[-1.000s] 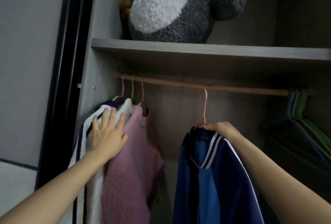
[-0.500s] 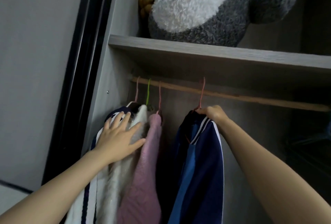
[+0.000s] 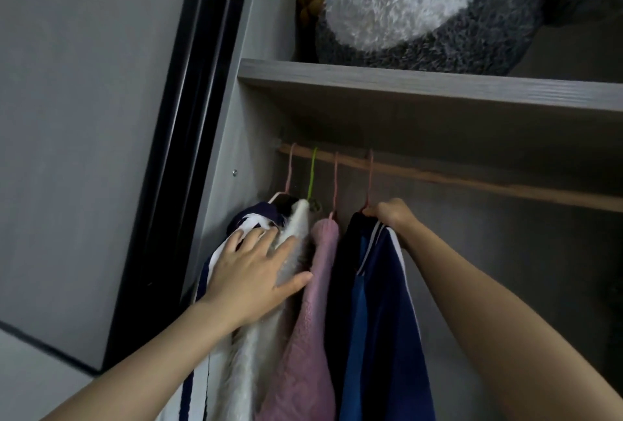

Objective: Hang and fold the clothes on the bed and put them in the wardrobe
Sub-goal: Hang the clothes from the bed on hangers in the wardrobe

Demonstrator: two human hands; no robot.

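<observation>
Gripping with the right hand (image 3: 391, 215), fingers curled, the neck of the pink hanger (image 3: 370, 181) carrying the navy-and-blue track jacket (image 3: 381, 319) on the wooden rail (image 3: 472, 181), just right of the pink sweater (image 3: 310, 319). Pressing with the left hand (image 3: 256, 272), fingers spread flat, on the white fluffy garment (image 3: 249, 370) at left.

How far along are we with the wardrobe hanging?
Done: striped top, white fluffy garment and pink sweater hang on the rail. In hand: right hand grips the pink hanger of the blue jacket, hooked on the rail; left hand presses the hung clothes. Left: letting go; bed out of view.
</observation>
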